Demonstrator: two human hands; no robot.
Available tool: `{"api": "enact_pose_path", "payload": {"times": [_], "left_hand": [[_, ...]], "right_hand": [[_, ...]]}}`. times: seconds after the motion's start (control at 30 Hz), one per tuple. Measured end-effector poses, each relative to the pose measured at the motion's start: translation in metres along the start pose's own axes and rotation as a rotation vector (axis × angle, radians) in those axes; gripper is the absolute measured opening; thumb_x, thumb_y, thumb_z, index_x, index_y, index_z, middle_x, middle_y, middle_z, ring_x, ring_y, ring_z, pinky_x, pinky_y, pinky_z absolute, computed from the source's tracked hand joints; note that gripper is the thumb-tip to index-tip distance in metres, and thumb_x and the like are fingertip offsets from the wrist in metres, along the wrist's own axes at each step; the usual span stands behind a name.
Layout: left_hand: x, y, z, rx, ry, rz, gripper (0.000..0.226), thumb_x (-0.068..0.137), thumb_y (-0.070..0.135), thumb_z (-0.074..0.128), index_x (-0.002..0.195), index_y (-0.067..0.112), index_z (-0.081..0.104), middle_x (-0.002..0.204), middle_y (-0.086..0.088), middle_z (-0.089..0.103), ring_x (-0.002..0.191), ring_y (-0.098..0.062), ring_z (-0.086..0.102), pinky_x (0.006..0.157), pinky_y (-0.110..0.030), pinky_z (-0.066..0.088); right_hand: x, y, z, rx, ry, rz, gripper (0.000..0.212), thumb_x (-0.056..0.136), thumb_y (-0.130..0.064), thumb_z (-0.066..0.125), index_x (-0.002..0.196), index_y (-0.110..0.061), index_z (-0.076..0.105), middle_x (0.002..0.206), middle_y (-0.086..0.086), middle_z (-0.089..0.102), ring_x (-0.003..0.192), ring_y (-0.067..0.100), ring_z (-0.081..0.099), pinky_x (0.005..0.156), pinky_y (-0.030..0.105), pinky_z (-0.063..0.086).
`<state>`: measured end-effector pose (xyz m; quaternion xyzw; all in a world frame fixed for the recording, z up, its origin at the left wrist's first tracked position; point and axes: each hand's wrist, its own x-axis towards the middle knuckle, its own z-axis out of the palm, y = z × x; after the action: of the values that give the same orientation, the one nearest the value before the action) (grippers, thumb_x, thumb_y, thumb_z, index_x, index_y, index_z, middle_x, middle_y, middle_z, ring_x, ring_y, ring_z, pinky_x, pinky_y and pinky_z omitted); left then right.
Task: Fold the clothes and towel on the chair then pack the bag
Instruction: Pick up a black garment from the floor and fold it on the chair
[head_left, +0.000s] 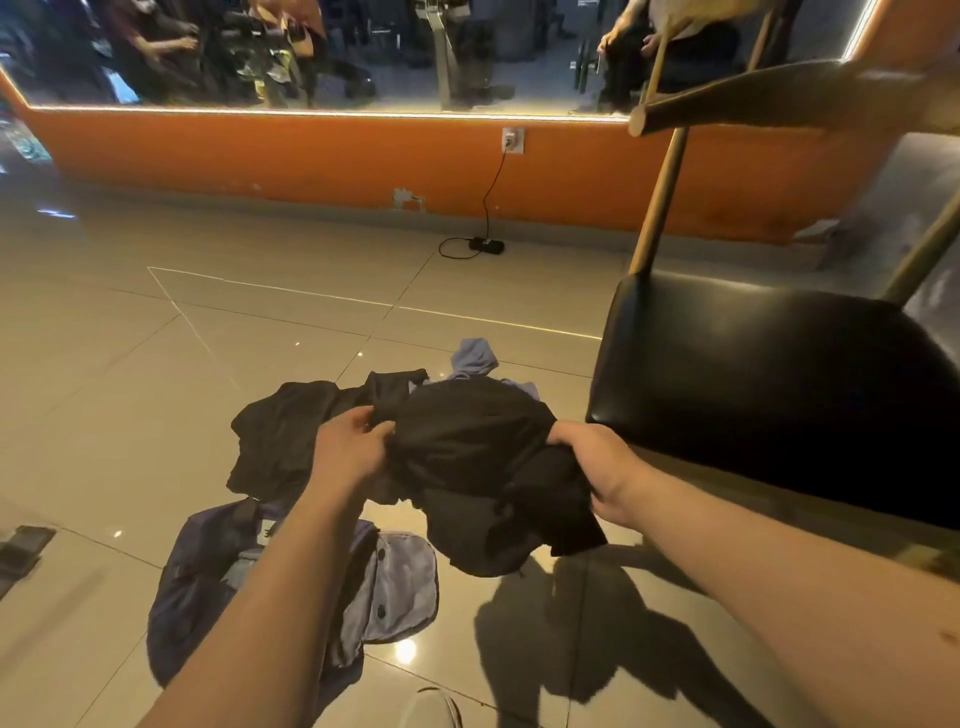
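Observation:
A crumpled black garment (478, 467) hangs in the air between my hands, above the floor. My left hand (350, 447) pinches its left edge and my right hand (597, 467) grips its right side. Behind it another black garment (280, 436) lies spread on the tiles, and a light blue cloth (472, 356) lies bunched farther back. A dark blue bag (208, 582) with a grey-lined open flap (400, 582) lies on the floor under my left forearm. The chair (753, 384) with a black padded seat stands to the right, its seat bare.
An orange wall with a lit mirror runs across the back; people show in the mirror. A black power adapter (485, 244) and its cable lie on the floor by the wall socket. A dark flat object (21, 548) lies at the left edge. Tiled floor spreads left.

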<state>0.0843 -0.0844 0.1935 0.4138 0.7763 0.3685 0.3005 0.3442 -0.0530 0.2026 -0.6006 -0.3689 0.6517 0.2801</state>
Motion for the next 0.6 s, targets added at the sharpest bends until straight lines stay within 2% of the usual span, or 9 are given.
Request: {"api": "enact_pose_path", "payload": {"times": [0.1, 0.2, 0.23, 0.33, 0.4, 0.47, 0.53, 0.6], "left_hand": [[0.008, -0.004, -0.012, -0.405, -0.008, -0.184, 0.036, 0.094, 0.032, 0.07, 0.125, 0.014, 0.07, 0.121, -0.007, 0.072, 0.111, -0.027, 0.068, 0.097, -0.05, 0.057], [0.019, -0.013, -0.016, -0.621, -0.001, -0.283, 0.059, 0.07, 0.045, 0.084, 0.121, 0.016, 0.073, 0.122, -0.006, 0.074, 0.114, -0.031, 0.069, 0.1, -0.054, 0.054], [0.021, -0.014, -0.015, -0.66, -0.003, -0.295, 0.06, 0.068, 0.045, 0.084, 0.118, 0.015, 0.074, 0.12, -0.008, 0.074, 0.114, -0.033, 0.069, 0.101, -0.055, 0.053], [0.008, 0.006, -0.011, -0.606, -0.048, -0.155, 0.054, 0.083, 0.038, 0.076, 0.126, 0.008, 0.066, 0.129, -0.02, 0.066, 0.125, -0.042, 0.061, 0.11, -0.058, 0.045], [-0.007, 0.026, -0.007, -0.538, -0.073, -0.018, 0.046, 0.094, 0.033, 0.07, 0.134, 0.013, 0.062, 0.131, -0.015, 0.064, 0.125, -0.033, 0.061, 0.111, -0.05, 0.047], [-0.02, 0.04, 0.0, -0.519, -0.107, 0.079, 0.039, 0.098, 0.026, 0.067, 0.137, 0.024, 0.061, 0.13, -0.005, 0.065, 0.12, -0.02, 0.064, 0.106, -0.041, 0.051], [-0.03, 0.048, 0.006, -0.518, -0.196, 0.161, 0.043, 0.096, 0.019, 0.07, 0.135, 0.033, 0.062, 0.133, -0.002, 0.064, 0.124, -0.018, 0.062, 0.106, -0.041, 0.051], [-0.035, 0.052, 0.008, -0.517, -0.279, 0.224, 0.053, 0.092, 0.009, 0.073, 0.135, 0.038, 0.061, 0.132, -0.002, 0.065, 0.125, -0.02, 0.062, 0.104, -0.043, 0.054]], "right_hand": [[0.005, 0.001, -0.009, -0.039, 0.037, -0.047, 0.022, 0.088, -0.023, 0.06, 0.096, -0.005, 0.069, 0.089, 0.015, 0.064, 0.094, 0.027, 0.062, 0.08, 0.04, 0.049], [0.01, 0.005, -0.012, -0.236, 0.081, -0.096, 0.022, 0.091, -0.024, 0.057, 0.091, -0.005, 0.067, 0.089, 0.013, 0.059, 0.09, 0.027, 0.059, 0.074, 0.038, 0.046], [0.014, 0.01, -0.013, -0.316, 0.098, -0.114, 0.023, 0.092, -0.023, 0.057, 0.092, -0.003, 0.068, 0.089, 0.014, 0.059, 0.086, 0.026, 0.058, 0.072, 0.038, 0.045], [0.023, 0.024, -0.013, -0.588, 0.06, -0.093, 0.023, 0.096, -0.018, 0.056, 0.109, -0.005, 0.068, 0.097, 0.012, 0.061, 0.085, 0.024, 0.059, 0.073, 0.037, 0.048], [0.021, 0.026, -0.006, -0.731, 0.027, -0.078, 0.034, 0.095, -0.01, 0.056, 0.129, -0.008, 0.059, 0.115, 0.009, 0.061, 0.098, 0.025, 0.061, 0.085, 0.036, 0.056], [0.012, 0.018, 0.005, -0.773, 0.041, -0.154, 0.049, 0.091, -0.012, 0.062, 0.138, -0.018, 0.05, 0.123, 0.004, 0.056, 0.1, 0.022, 0.059, 0.09, 0.039, 0.058], [0.003, 0.007, 0.017, -0.712, 0.008, -0.299, 0.047, 0.089, -0.025, 0.07, 0.131, -0.028, 0.052, 0.118, -0.005, 0.056, 0.096, 0.016, 0.06, 0.087, 0.036, 0.057], [-0.005, -0.002, 0.031, -0.635, -0.068, -0.387, 0.039, 0.085, -0.039, 0.075, 0.118, -0.034, 0.054, 0.109, -0.013, 0.06, 0.099, 0.012, 0.061, 0.091, 0.038, 0.057]]}}
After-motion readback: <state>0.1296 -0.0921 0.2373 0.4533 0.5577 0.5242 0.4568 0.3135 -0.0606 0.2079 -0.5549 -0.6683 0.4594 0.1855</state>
